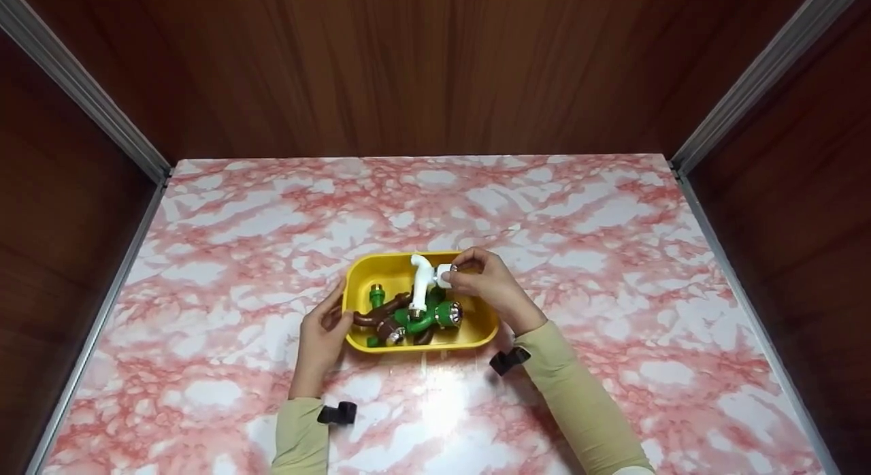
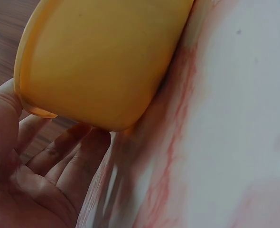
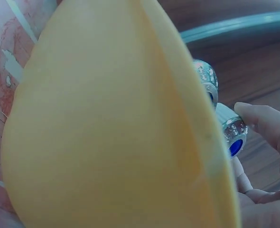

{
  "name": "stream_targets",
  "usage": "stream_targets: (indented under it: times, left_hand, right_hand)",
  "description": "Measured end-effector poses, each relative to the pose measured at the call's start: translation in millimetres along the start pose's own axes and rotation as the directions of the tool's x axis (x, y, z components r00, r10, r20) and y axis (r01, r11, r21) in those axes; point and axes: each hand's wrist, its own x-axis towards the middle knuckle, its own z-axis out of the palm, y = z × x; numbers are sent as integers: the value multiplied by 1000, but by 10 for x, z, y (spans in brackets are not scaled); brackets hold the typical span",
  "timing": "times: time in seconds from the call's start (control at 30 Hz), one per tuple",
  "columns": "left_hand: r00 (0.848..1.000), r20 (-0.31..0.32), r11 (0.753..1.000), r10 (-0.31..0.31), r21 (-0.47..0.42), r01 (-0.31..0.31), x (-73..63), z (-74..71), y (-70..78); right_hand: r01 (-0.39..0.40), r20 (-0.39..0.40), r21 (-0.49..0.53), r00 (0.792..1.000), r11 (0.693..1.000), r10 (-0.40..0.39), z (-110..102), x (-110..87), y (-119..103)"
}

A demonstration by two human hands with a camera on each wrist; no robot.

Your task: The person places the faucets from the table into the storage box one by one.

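In the head view, a yellow plastic tub [image 1: 422,350] holds several toy-like taps in green and brown. My right hand [image 1: 497,284] pinches the knob of a white tap [image 1: 420,284] between thumb and fingers, above the tub, its spout toward the back. The knob's clear end [image 3: 235,135] with a blue centre shows beyond the rim in the right wrist view. At the tub's left end, my left hand [image 1: 323,335] holds the rim, thumb at the edge and fingers against the outer wall [image 2: 97,71]. Under the white tap lie a green tap [image 1: 446,314] and a brown tap [image 1: 371,319], partly overlapping.
The tub stands on a pink-and-white marbled table [image 1: 435,209]. Dark wood panels [image 1: 422,73] rise at the back and both sides, with metal edge strips [image 1: 748,73] at the corners. A black wrist mount [image 1: 509,360] sits by each sleeve.
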Motion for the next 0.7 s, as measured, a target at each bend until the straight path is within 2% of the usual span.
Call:
stream_targets:
  times: [0.27, 0.7]
  left_hand:
    - [998, 8, 998, 59, 21, -59, -10, -7, -2]
    - [999, -3, 999, 36, -3, -36, -4, -4, -14]
  right_hand:
    - [-23, 0, -21, 1000, 1000, 23, 38, 21, 12]
    - [-24, 8, -111, 1000, 994, 25, 31, 27, 33]
